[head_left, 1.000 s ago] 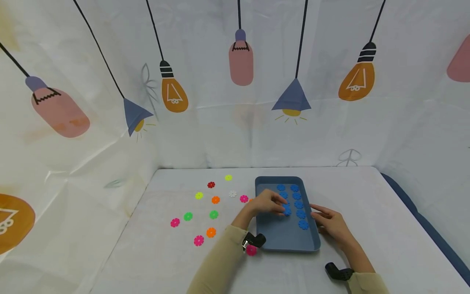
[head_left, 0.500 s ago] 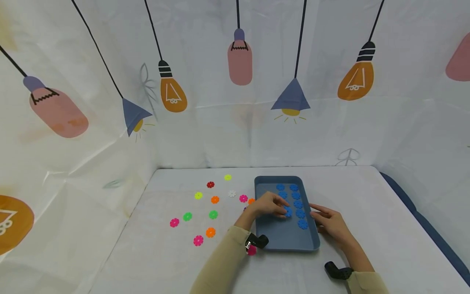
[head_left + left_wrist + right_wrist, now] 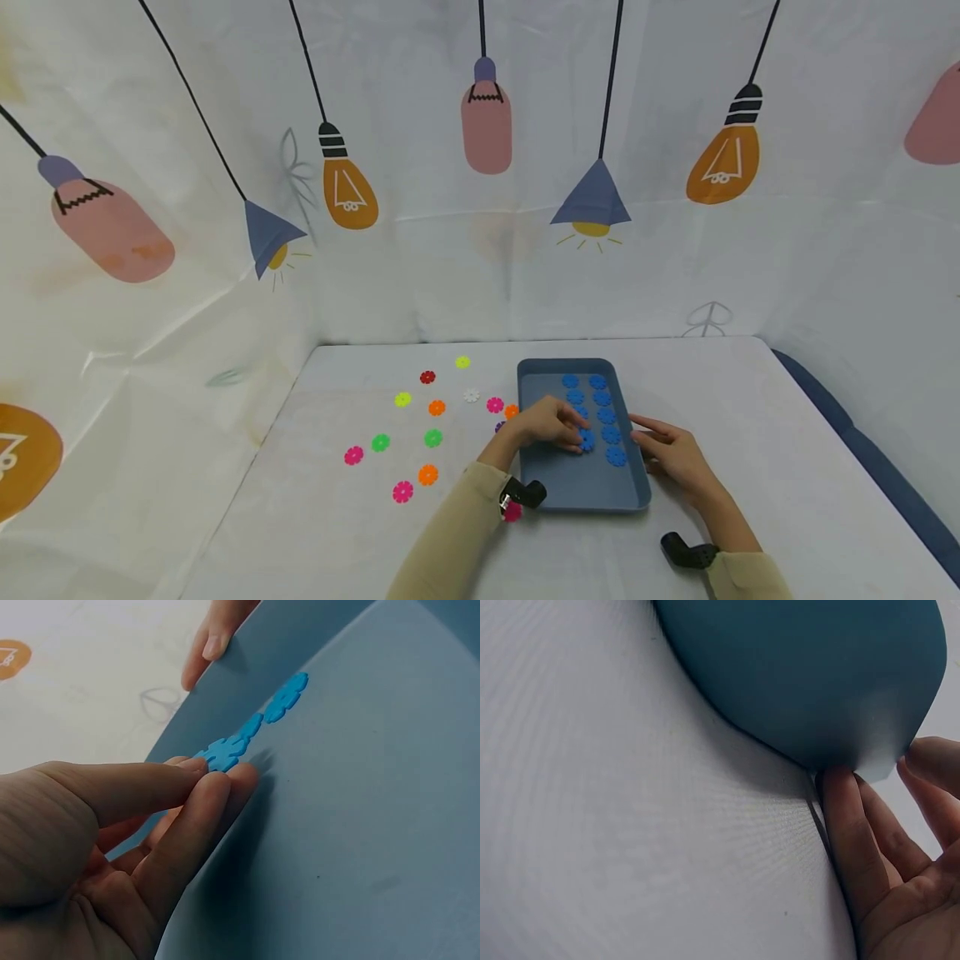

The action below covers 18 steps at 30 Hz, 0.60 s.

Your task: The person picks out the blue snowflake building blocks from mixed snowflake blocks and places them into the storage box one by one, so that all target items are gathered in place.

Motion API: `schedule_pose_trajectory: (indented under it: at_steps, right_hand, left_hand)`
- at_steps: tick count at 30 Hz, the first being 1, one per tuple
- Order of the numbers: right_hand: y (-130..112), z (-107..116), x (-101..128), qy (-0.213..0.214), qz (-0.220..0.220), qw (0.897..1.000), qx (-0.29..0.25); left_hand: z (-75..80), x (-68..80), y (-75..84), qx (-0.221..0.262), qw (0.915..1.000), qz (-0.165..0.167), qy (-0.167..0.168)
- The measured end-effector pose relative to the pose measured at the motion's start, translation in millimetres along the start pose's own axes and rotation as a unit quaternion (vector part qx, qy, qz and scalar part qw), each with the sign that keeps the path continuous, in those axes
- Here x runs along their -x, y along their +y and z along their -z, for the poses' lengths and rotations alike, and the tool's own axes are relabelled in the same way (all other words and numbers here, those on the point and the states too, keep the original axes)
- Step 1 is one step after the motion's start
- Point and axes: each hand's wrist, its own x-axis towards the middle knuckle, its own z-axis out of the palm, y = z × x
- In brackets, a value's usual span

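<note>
My left hand (image 3: 551, 423) reaches over the blue-grey tray (image 3: 585, 492) and pinches a blue flower-shaped disc (image 3: 223, 754) between thumb and fingertips, low over the tray floor. Two columns of the same blue discs (image 3: 616, 457) lie in the tray's right half; part of the left column is hidden behind the fingers. At the tray's right edge, my right hand (image 3: 681, 462) holds the rim. Its thumb is at the rim, and its fingers (image 3: 851, 832) press low on the outer wall, seen in the right wrist view.
Loose flower-shaped discs in other colours lie left of the tray, among them green (image 3: 432, 437), orange (image 3: 428, 475), pink (image 3: 402, 492) and white (image 3: 472, 395). One pink disc (image 3: 512, 512) lies near the tray's front left corner, beside the left wrist camera (image 3: 527, 493).
My left hand has shifted slightly toward me over the tray with the blue disc at its fingertips. The right hand keeps its place at the tray's edge.
</note>
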Motion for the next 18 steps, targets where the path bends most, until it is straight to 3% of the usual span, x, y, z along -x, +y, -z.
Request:
schedule_pose_trajectory:
  at_steps: [7,18]
  right_hand:
    - [0.0,0.9,0.0,0.000,0.001,1.000,0.001]
    - [2.3,1.3,-2.0,-0.005,0.007,1.000,0.001]
  left_hand:
    - [-0.6,2.3,1.5,-0.020,0.9997,0.008,-0.009]
    - [-3.9,3.0,1.0,-0.017,0.9995,0.024,0.011]
